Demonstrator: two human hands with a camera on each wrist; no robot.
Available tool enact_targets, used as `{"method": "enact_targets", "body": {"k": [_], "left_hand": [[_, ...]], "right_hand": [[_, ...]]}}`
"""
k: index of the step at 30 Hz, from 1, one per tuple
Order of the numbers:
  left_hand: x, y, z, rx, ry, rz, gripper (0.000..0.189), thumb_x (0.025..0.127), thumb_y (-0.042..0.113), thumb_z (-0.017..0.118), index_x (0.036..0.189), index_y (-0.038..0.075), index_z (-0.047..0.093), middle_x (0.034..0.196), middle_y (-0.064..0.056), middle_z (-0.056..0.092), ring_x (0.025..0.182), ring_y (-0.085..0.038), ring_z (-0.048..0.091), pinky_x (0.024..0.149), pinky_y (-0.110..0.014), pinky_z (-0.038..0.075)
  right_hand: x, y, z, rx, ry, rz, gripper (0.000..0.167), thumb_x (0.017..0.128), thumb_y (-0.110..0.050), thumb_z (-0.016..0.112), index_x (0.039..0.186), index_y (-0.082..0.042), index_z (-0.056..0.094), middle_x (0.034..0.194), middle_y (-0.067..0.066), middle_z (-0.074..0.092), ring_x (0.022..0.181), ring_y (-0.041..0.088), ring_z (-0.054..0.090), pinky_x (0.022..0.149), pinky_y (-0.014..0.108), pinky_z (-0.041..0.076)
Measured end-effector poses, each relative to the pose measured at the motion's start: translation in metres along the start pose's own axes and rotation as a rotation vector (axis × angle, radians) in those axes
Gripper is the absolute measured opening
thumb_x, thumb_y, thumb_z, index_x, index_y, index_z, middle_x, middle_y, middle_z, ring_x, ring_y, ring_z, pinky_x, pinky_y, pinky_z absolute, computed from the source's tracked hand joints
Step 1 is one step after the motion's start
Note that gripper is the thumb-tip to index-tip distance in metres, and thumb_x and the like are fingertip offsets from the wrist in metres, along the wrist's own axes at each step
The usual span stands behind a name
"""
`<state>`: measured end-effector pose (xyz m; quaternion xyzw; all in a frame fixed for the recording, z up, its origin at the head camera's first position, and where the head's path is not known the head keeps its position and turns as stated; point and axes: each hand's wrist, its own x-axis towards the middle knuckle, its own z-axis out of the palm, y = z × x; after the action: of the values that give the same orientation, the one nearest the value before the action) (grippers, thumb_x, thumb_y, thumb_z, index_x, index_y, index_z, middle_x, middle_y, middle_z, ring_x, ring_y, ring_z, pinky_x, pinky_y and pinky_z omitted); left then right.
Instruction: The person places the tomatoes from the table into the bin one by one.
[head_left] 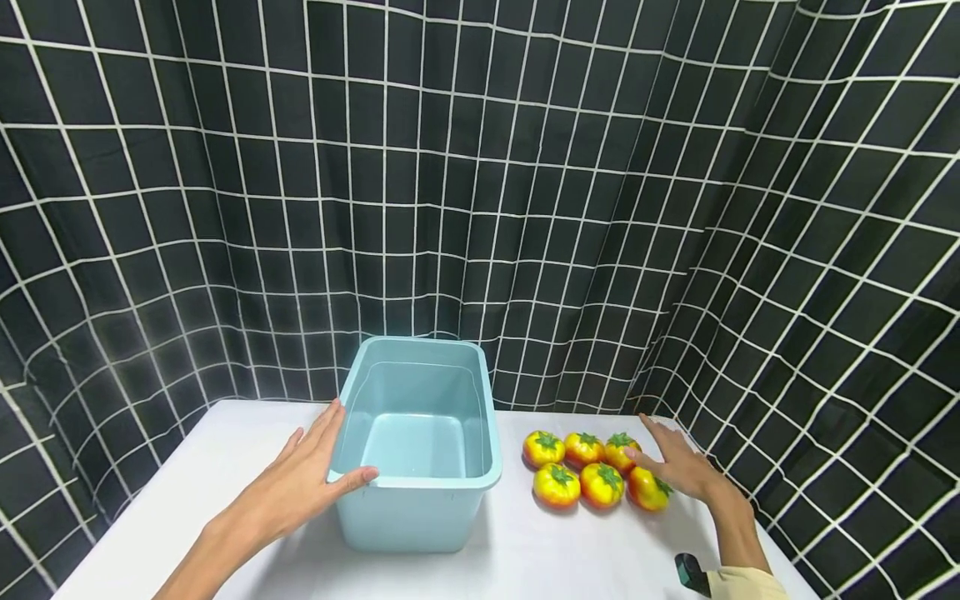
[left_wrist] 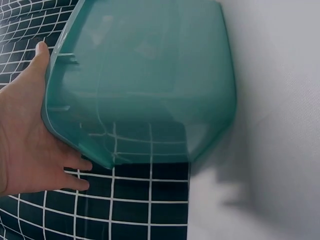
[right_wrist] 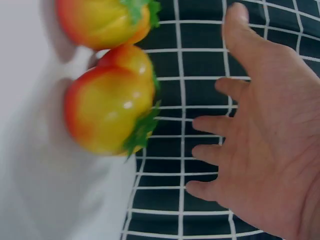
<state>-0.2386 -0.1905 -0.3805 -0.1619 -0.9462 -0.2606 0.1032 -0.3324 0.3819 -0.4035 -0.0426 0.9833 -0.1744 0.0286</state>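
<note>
A light blue plastic bin (head_left: 405,521) stands on the white table, and nothing lies inside it. My left hand (head_left: 300,479) rests at the bin's left rim with straight fingers and the thumb over the near corner; the left wrist view shows the palm (left_wrist: 30,125) beside the rim. Several yellow-and-red tomatoes (head_left: 557,487) with green leafy tops sit in two rows right of the bin. My right hand (head_left: 682,467) hovers above the rightmost tomato (head_left: 647,493), fingers spread. In the right wrist view a gap separates that hand (right_wrist: 270,130) from the nearest tomato (right_wrist: 107,110).
The white tabletop (head_left: 525,550) lies under everything. Black cloth with a white grid (head_left: 487,183) hangs behind the table and along both sides. A dark band-like device (head_left: 692,573) sits at the right wrist, next to a pale sleeve (head_left: 746,583).
</note>
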Motion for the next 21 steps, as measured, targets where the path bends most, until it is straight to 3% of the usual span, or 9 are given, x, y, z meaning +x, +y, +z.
{"method": "enact_targets", "body": {"k": [8,13,21], "left_hand": [[0.001,0.000,0.001,0.002,0.021,0.007,0.111,0.095,0.075,0.054,0.165,-0.004,0.019,0.176,-0.019,0.016,0.162,-0.040,0.021,0.128,-0.065,0.009],[0.002,0.001,0.000,-0.003,0.006,-0.008,0.112,0.094,0.076,0.055,0.165,-0.003,0.019,0.176,-0.018,0.015,0.162,-0.040,0.020,0.126,-0.069,0.012],[0.000,0.003,-0.003,-0.013,-0.025,-0.031,0.112,0.094,0.077,0.054,0.166,0.000,0.016,0.177,-0.018,0.012,0.162,-0.041,0.019,0.123,-0.072,0.014]], "right_hand": [[-0.010,0.016,0.010,0.002,-0.106,0.047,0.112,0.091,-0.065,0.065,0.155,0.018,0.026,0.156,0.048,0.028,0.143,0.070,0.024,0.113,0.081,0.026],[-0.013,0.028,0.018,0.001,-0.124,0.051,0.097,0.091,-0.060,0.070,0.144,0.017,0.045,0.141,0.043,0.049,0.131,0.061,0.047,0.108,0.075,0.038],[-0.014,0.032,0.011,0.029,-0.096,0.063,0.074,0.088,-0.049,0.079,0.131,0.007,0.056,0.126,0.031,0.063,0.117,0.048,0.060,0.101,0.070,0.048]]}}
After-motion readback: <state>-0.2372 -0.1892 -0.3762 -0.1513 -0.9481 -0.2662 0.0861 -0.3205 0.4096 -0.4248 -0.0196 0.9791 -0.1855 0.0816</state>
